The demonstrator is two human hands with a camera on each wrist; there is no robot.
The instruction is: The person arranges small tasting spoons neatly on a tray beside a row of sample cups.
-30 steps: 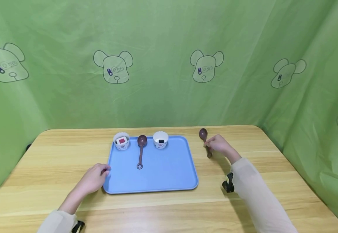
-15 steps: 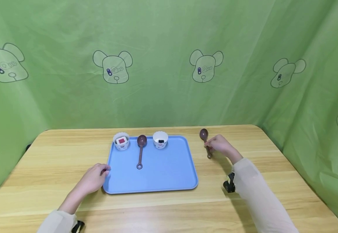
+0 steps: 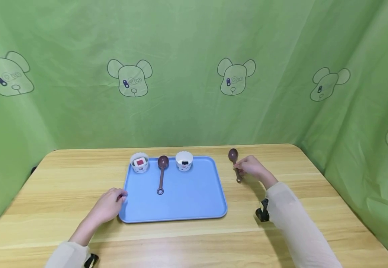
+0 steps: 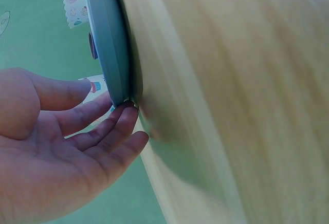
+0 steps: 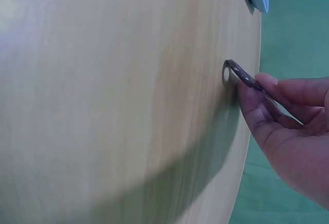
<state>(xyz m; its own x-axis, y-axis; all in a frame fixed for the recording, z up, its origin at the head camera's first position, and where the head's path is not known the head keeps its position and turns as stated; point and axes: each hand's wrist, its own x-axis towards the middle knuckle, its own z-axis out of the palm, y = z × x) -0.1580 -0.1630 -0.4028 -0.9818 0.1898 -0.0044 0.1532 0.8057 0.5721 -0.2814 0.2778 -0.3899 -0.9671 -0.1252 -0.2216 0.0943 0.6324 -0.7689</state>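
Note:
My right hand [image 3: 254, 167] pinches the handle of a brown spoon [image 3: 233, 155] to the right of the tray. In the right wrist view the handle's ringed end [image 5: 229, 70] sticks out past my fingertips, low over the table. My left hand [image 3: 106, 206] holds the left edge of the blue tray [image 3: 190, 197]. In the left wrist view several fingers reach under the tray's rim [image 4: 115, 54], with the thumb on the upper side. A second brown spoon [image 3: 163, 162] lies on the tray between two white paper cups, the left cup [image 3: 139, 167] and the right cup [image 3: 184, 165].
A white and red piece [image 3: 140, 161] lies in the left cup, and a white and black piece [image 3: 185, 163] in the right one. The wooden table [image 3: 167, 245] carries everything. Behind it and along the sides hangs a green curtain [image 3: 187, 115] printed with bear heads.
The spoon in my right hand has shifted very slightly and stays beside the tray. My left hand, the tray and the cups keep their places.

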